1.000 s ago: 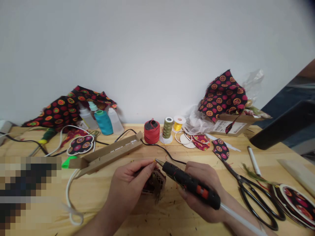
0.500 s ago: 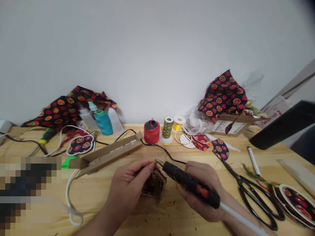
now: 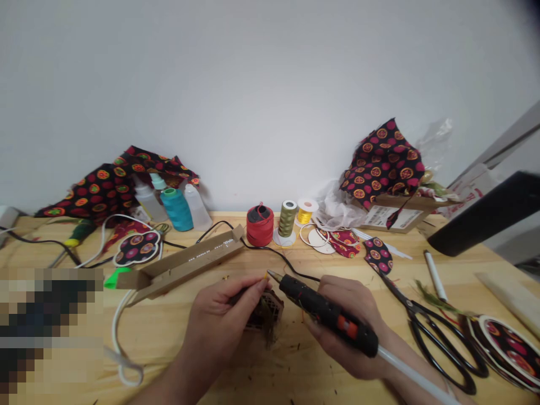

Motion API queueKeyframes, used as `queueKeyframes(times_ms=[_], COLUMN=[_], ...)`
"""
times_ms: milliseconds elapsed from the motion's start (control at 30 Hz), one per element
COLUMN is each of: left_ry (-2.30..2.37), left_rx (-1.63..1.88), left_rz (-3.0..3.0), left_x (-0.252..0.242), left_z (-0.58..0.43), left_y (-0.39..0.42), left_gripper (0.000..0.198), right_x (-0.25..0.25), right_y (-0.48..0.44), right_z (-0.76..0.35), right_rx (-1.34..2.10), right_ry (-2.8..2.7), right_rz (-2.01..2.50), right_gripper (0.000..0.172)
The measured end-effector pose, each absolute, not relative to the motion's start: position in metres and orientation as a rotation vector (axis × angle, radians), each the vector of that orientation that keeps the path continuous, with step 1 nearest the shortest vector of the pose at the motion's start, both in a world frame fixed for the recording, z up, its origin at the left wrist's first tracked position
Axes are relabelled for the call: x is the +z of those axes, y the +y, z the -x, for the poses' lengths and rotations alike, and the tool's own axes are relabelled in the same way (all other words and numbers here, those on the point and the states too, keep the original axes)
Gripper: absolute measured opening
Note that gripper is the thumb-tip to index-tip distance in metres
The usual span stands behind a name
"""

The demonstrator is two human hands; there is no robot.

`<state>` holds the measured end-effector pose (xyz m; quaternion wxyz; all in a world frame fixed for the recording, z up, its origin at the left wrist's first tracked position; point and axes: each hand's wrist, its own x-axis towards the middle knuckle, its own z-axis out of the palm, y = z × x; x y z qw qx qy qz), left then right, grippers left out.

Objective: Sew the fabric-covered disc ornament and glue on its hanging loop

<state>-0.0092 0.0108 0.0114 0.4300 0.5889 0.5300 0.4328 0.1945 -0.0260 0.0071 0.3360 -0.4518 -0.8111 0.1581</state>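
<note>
My left hand is closed in a pinch on a small yellow piece, too small to name. Under those fingers is a dark patterned ornament with a lattice edge; I cannot tell whether the hand grips it too. A green tassel hangs over its front. My right hand is wrapped round a black hot glue gun with an orange switch. Its metal nozzle points left, right beside the yellow piece. A clear glue stick sticks out of the gun's back end.
Black scissors and round fabric pieces lie at the right. A long cardboard box lies left of centre. Thread spools, plastic bottles and patterned cloth stand along the wall. A black cord crosses behind the hands.
The lattice-edged ornament has shifted slightly to the left and tilted under my left fingers. A tiny yellowish bit now shows on the table behind that hand. The glue gun has barely moved.
</note>
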Motion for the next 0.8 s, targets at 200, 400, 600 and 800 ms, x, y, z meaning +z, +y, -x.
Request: queueKeyframes(times_ms=[200,400,600,800], left_ry=[1.358,1.358,1.329,1.233], left_rx=[1.117,1.118,1.069,0.975], left_rz=[-1.524,-1.52,-1.463,-1.298], left_x=[0.0134,0.0113,0.0122,0.011], left_z=[0.007,0.0086,0.0105,0.0116], left_y=[0.0118,0.0103,0.0108,0.0145], left_gripper=[0.01,0.012,0.013,0.014], right_x=[0.0074,0.0057,0.0049,0.0103], right_y=[-0.0264,-0.0269,-0.0248,-0.0256], right_z=[-0.1964,-0.1952,-0.1984,-0.1977], right_rx=[0.42,0.43,0.389,0.442], right_ry=[-2.123,-2.139,-2.095,-2.144], right_rz=[1.167,1.175,1.176,1.126], right_gripper=[0.016,0.018,0.017,0.016])
